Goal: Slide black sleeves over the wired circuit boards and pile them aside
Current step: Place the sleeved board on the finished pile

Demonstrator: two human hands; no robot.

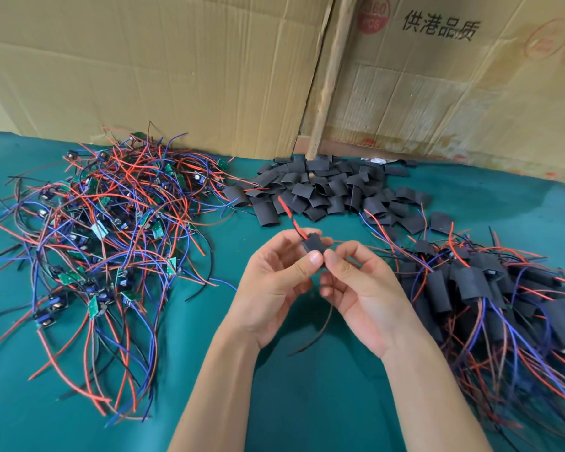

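Our two hands, left hand (271,282) and right hand (362,288), each grip pinching one black sleeve (313,248), red wire (289,216) trailing above it, three heaps around.

Hands in view: two, a left hand (268,288) and a right hand (362,295). Between them: one short black tubular sleeve (313,247), with one red-and-black wire (291,220) leaving its top.

Piles on the green cloth-covered worktop (307,386): three.
- One tangled pile of bare green circuit boards with red, blue and black wires (105,230), at the left. Boards are too overlapped for an exact count; well over a dozen show.
- One heap of empty black sleeves (327,187), at the centre rear. Several dozen; exact count cannot be read.
- One pile of sleeved boards with trailing wires (490,288), at the right. Dozens; exact count cannot be read.

Brown corrugated cardboard sheets (144,66) standing behind: two.
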